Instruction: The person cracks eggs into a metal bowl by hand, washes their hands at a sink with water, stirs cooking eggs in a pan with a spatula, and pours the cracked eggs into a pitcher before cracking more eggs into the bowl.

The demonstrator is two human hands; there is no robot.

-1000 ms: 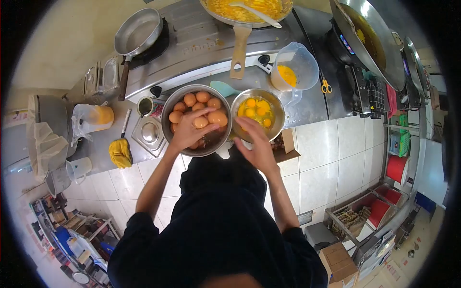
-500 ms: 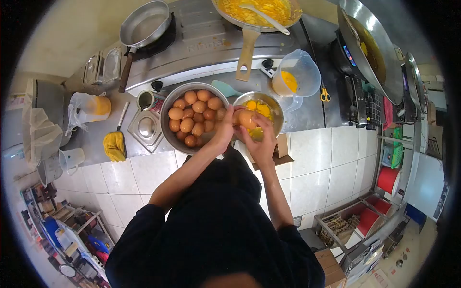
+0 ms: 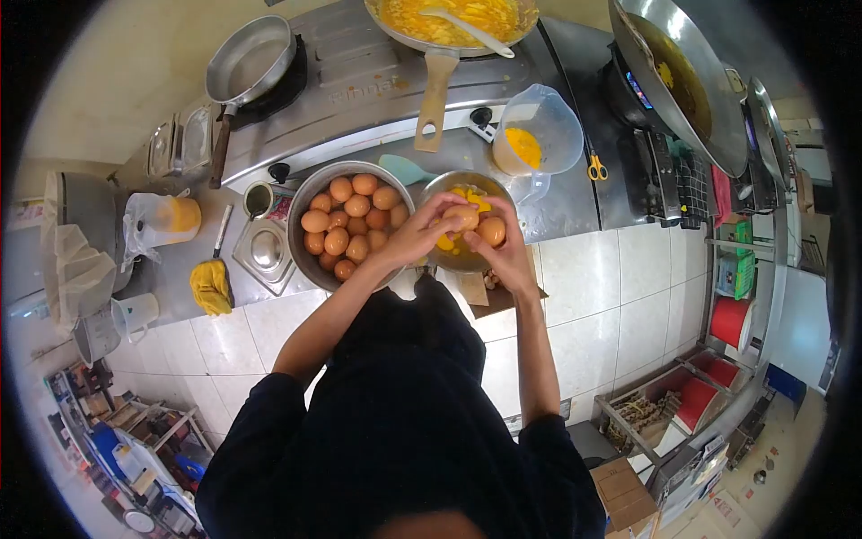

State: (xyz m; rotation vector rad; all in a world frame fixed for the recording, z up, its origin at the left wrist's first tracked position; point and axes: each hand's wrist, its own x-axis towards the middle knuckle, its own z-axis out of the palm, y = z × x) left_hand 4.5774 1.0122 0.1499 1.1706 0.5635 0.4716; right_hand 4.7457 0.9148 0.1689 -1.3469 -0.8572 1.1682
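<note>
Over a metal bowl (image 3: 442, 261) of cracked eggs with bright yolks, my left hand (image 3: 422, 235) is closed around a brown egg (image 3: 463, 217). My right hand (image 3: 512, 256) grips a second brown egg (image 3: 491, 231) just to its right, close to the first. Whether either shell is cracked I cannot tell. Left of this bowl stands a larger metal bowl (image 3: 300, 235) piled with several whole brown eggs (image 3: 356, 206). A pale green spatula (image 3: 406, 169) lies behind the two bowls.
Behind stand a pan of yellow egg (image 3: 431, 67), an empty-looking frying pan (image 3: 251, 58) and a clear jug (image 3: 557, 135) with yolk-coloured liquid. Scissors (image 3: 596, 168) lie right; a lidded steel container (image 3: 268, 251) and yellow cloth (image 3: 211, 287) lie left. Below is an open cardboard box (image 3: 489, 292).
Both hands have shifted further over the smaller bowl. Two eggs now show apart, one in each hand, where one showed between them before. The camera view has shifted slightly.
</note>
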